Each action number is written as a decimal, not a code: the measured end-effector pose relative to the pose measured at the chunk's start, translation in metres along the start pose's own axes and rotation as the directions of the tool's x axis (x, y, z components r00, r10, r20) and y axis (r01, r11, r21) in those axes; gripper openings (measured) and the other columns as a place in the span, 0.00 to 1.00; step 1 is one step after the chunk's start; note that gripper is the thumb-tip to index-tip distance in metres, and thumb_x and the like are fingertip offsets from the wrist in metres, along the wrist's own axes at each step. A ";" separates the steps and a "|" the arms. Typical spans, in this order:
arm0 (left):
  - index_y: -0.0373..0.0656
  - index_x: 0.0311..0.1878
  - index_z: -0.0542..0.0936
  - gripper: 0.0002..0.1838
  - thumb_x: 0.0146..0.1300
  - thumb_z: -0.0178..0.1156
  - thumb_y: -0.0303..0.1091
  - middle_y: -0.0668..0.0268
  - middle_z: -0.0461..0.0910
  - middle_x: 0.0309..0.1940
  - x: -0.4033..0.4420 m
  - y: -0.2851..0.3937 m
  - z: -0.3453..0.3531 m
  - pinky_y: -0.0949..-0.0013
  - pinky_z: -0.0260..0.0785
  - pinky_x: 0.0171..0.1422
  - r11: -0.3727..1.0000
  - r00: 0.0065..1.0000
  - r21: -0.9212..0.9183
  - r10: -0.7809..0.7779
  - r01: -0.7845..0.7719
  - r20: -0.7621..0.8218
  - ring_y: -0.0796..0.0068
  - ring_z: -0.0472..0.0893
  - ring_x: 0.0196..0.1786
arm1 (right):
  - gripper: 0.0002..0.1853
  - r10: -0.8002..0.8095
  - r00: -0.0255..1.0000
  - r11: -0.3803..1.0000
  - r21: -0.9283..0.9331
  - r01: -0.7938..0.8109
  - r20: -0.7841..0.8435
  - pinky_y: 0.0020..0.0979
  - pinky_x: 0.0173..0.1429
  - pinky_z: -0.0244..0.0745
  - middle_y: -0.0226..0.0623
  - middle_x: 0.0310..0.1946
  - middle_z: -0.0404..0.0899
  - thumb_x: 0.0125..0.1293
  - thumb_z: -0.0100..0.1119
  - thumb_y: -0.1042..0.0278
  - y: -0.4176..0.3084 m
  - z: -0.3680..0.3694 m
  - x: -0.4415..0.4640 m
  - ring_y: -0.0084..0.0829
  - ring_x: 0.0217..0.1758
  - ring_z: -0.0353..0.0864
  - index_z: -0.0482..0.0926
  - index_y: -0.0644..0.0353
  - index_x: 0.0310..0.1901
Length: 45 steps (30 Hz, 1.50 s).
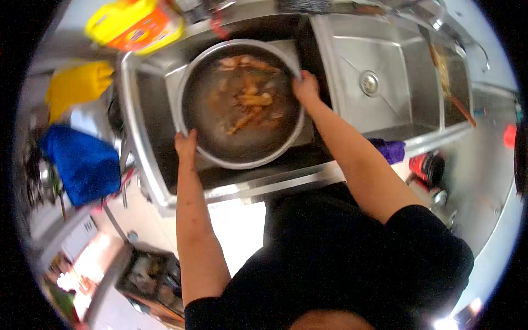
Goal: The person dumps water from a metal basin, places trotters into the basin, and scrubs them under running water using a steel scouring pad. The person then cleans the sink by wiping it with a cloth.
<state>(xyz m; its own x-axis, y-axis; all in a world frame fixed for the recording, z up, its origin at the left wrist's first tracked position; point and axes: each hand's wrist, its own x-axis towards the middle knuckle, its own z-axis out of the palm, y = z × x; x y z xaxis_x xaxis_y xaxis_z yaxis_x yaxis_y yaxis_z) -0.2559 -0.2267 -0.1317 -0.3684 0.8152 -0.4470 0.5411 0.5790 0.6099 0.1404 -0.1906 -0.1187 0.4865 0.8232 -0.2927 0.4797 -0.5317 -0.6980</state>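
Observation:
A large round metal basin sits in the left bowl of a steel double sink. Murky water fills it, and long orange-brown pieces of food lie in the water, too blurred to name. On the basin's lower left rim, my left hand is closed, with the fingers partly hidden. My right hand grips the opposite rim, at the upper right.
A yellow and orange jug stands behind the sink. Yellow rubber gloves and a blue cloth hang at the left. A purple cloth lies on the front edge. The right bowl has a drain.

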 end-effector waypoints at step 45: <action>0.42 0.35 0.72 0.07 0.54 0.56 0.19 0.66 0.77 0.34 -0.229 0.249 -0.095 0.70 0.68 0.46 0.776 0.945 -0.540 0.295 -0.325 -0.144 0.75 0.74 0.36 | 0.21 -0.019 0.993 0.957 0.285 0.052 -0.116 0.42 0.46 0.71 0.53 0.34 0.79 0.60 0.53 0.54 -0.013 -0.198 -0.050 0.51 0.40 0.78 0.78 0.66 0.41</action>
<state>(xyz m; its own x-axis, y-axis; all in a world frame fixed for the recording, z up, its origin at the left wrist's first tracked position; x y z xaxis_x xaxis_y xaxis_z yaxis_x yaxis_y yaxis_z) -0.1088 -0.2677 0.1848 -0.2976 0.9431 -0.1481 0.1311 0.1941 0.9722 0.2550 -0.2642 0.0340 0.5589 0.8045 -0.2011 0.2767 -0.4095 -0.8693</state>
